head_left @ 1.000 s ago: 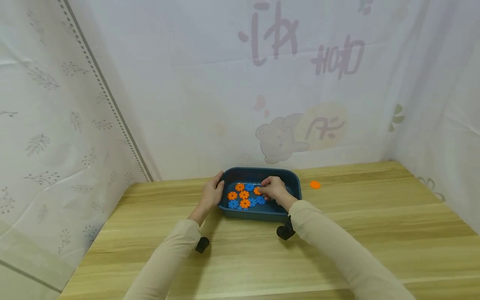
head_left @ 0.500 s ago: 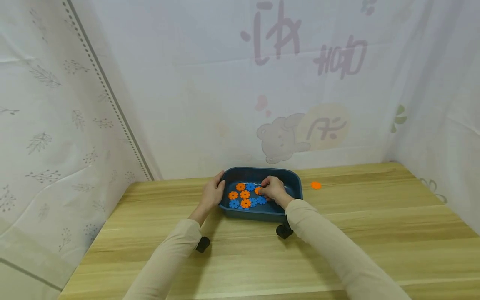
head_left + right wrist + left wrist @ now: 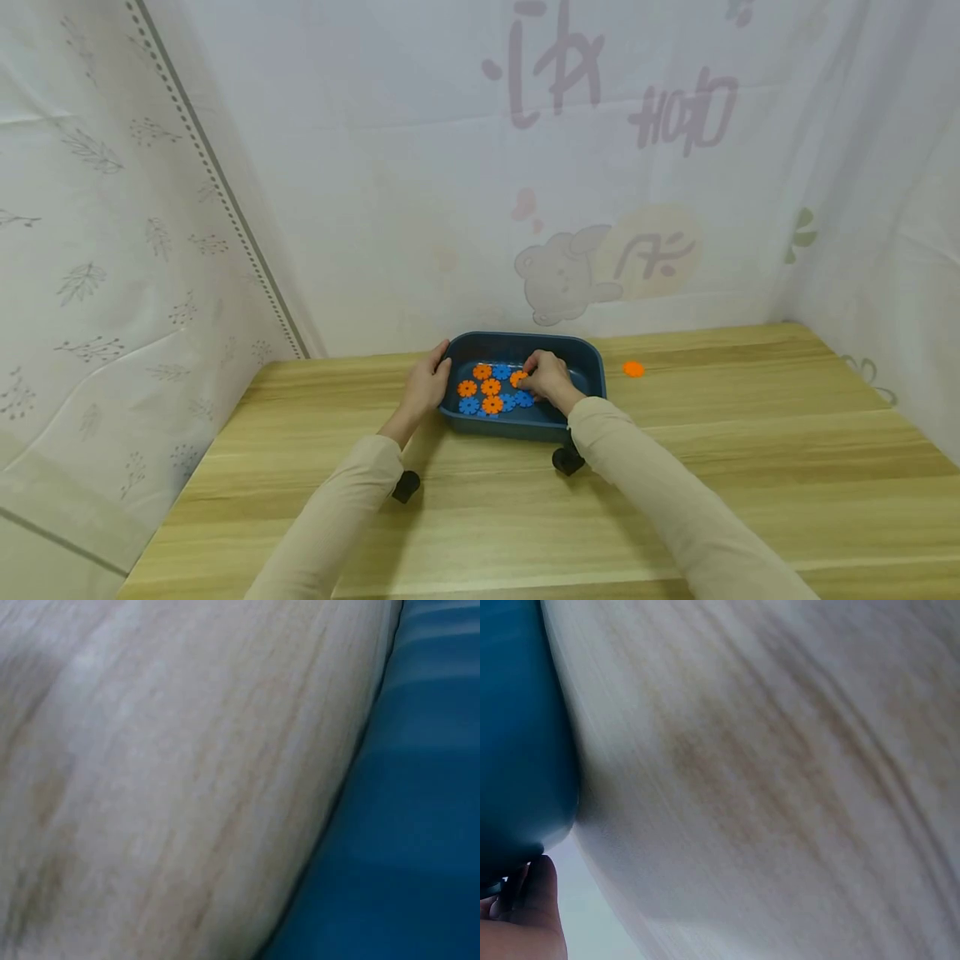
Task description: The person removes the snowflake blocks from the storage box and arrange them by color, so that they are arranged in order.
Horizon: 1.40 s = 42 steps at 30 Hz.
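1. While the left hand [image 3: 426, 387] grips the left end of a dark blue, rectangular, round-cornered tray [image 3: 495, 427], its thumb at the rim, the right hand [image 3: 550, 379] reaches inside, fingers curled in what looks like a pinch on an orange, notched, flower-shaped disc [image 3: 517, 378]; the fingertips are partly hidden.
2. That disc is inside the tray, to the right of a loose cluster of matching orange discs [image 3: 491, 387] and notched blue discs [image 3: 469, 405].
3. If the pinch catches only the disc's thin edge, it could slip and drop flat, probably awkward to pick up.
4. Crowded fingertips might also shift neighbouring blue discs.
5. Should the beige right sleeve [image 3: 660, 492] press the tray's near rim, the tray could tilt or slide on the wood-grain table [image 3: 750, 433], likelier with a slack left grip.
6. A round orange disc [image 3: 633, 368] lies on the table, right of the tray, where a sideways swing could knock it.
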Each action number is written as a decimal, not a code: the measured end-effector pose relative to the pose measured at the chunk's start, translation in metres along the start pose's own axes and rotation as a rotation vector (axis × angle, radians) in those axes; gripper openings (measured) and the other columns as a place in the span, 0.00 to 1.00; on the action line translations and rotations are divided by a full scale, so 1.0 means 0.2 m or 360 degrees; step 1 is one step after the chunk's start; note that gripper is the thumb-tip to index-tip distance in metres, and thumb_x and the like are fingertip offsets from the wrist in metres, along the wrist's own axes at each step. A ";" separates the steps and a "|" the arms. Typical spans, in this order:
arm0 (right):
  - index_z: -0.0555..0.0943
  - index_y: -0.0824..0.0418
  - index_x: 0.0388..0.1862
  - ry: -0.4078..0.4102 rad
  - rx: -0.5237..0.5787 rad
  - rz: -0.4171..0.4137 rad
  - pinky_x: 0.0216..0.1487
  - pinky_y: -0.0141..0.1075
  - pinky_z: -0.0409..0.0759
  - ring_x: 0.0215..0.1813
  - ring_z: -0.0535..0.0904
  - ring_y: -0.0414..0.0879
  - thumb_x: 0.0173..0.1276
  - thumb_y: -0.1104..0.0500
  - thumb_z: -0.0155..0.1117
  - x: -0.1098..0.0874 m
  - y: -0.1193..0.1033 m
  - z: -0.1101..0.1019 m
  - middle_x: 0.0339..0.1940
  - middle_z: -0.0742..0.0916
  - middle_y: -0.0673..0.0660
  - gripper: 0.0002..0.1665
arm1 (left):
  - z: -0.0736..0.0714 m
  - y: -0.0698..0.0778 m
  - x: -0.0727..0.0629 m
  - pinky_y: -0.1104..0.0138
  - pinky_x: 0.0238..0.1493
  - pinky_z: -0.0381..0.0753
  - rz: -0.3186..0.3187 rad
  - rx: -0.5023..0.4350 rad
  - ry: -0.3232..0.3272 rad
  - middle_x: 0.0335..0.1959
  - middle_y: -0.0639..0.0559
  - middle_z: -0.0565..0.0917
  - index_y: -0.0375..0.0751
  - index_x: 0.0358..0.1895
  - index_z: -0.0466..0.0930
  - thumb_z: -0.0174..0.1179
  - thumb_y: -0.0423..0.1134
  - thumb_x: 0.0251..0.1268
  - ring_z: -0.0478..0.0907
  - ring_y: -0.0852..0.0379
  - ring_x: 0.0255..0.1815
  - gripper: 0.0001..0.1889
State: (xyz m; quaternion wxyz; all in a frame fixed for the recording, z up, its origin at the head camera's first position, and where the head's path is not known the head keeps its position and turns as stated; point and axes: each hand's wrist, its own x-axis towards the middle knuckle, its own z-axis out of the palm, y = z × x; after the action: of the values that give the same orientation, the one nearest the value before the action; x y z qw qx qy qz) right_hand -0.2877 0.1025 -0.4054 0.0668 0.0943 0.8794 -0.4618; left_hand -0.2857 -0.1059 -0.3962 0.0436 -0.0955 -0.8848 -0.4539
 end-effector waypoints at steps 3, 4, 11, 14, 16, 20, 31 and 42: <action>0.75 0.64 0.35 0.0011 -0.0038 -0.0023 0.19 0.32 0.79 0.20 0.76 0.45 0.54 0.68 0.71 -0.01 0.00 0.00 0.33 0.79 0.60 0.13 | 0.00 0.00 0.00 0.52 0.69 0.60 -0.0003 0.0002 -0.0002 0.69 0.38 0.65 0.32 0.69 0.61 0.44 0.34 0.73 0.60 0.42 0.70 0.23; 0.75 0.63 0.35 0.0014 -0.0047 -0.0027 0.19 0.32 0.79 0.20 0.75 0.45 0.54 0.68 0.71 -0.01 -0.01 0.00 0.33 0.79 0.60 0.13 | 0.00 0.00 0.00 0.52 0.69 0.60 0.0002 0.0013 0.0001 0.68 0.38 0.65 0.32 0.69 0.61 0.44 0.34 0.73 0.61 0.41 0.70 0.23; 0.74 0.62 0.32 0.0050 -0.0159 -0.0096 0.22 0.32 0.78 0.23 0.75 0.45 0.54 0.66 0.71 -0.03 -0.01 0.00 0.31 0.78 0.57 0.13 | 0.00 -0.01 0.01 0.53 0.69 0.61 -0.0003 0.0030 0.0016 0.68 0.39 0.66 0.33 0.69 0.62 0.44 0.34 0.73 0.61 0.42 0.70 0.23; 0.73 0.60 0.30 0.0065 -0.0238 -0.0110 0.24 0.33 0.73 0.26 0.74 0.46 0.54 0.64 0.72 -0.04 -0.01 0.00 0.30 0.78 0.55 0.13 | 0.01 -0.01 0.01 0.52 0.69 0.61 0.0003 0.0037 0.0019 0.68 0.38 0.66 0.33 0.69 0.62 0.44 0.34 0.73 0.61 0.42 0.69 0.23; 0.73 0.58 0.30 0.0071 -0.0287 -0.0116 0.25 0.34 0.69 0.27 0.73 0.46 0.55 0.63 0.72 -0.05 -0.02 -0.01 0.28 0.78 0.54 0.14 | 0.01 -0.01 0.01 0.52 0.68 0.61 0.0012 0.0041 0.0021 0.68 0.38 0.66 0.32 0.68 0.62 0.44 0.33 0.73 0.62 0.41 0.69 0.23; 0.74 0.58 0.30 0.0068 -0.0290 -0.0160 0.24 0.34 0.67 0.25 0.73 0.46 0.55 0.62 0.72 -0.06 -0.02 -0.01 0.26 0.78 0.54 0.13 | 0.02 -0.01 0.01 0.51 0.68 0.62 0.0026 0.0043 0.0021 0.67 0.36 0.66 0.31 0.68 0.62 0.44 0.32 0.73 0.62 0.40 0.69 0.23; 0.77 0.64 0.38 0.0050 0.0149 -0.0362 0.28 0.43 0.82 0.30 0.81 0.59 0.60 0.66 0.66 -0.14 -0.05 -0.14 0.29 0.84 0.61 0.08 | 0.01 -0.01 0.00 0.51 0.69 0.61 0.0024 -0.0020 0.0001 0.68 0.36 0.65 0.31 0.69 0.61 0.44 0.33 0.73 0.61 0.40 0.69 0.23; 0.73 0.67 0.47 0.0167 0.0441 -0.0352 0.22 0.32 0.78 0.19 0.72 0.40 0.65 0.64 0.61 -0.15 0.04 -0.44 0.28 0.84 0.58 0.13 | 0.01 -0.01 0.00 0.51 0.69 0.60 -0.0011 -0.0023 -0.0027 0.69 0.36 0.63 0.33 0.70 0.60 0.43 0.33 0.74 0.59 0.40 0.70 0.23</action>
State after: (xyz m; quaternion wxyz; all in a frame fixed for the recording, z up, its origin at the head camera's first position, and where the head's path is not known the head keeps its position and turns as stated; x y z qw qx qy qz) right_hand -0.2590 0.1756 -0.3563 -0.0440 0.0292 0.8147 -0.5775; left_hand -0.2863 -0.1058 -0.3978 0.0339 -0.0968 -0.8821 -0.4598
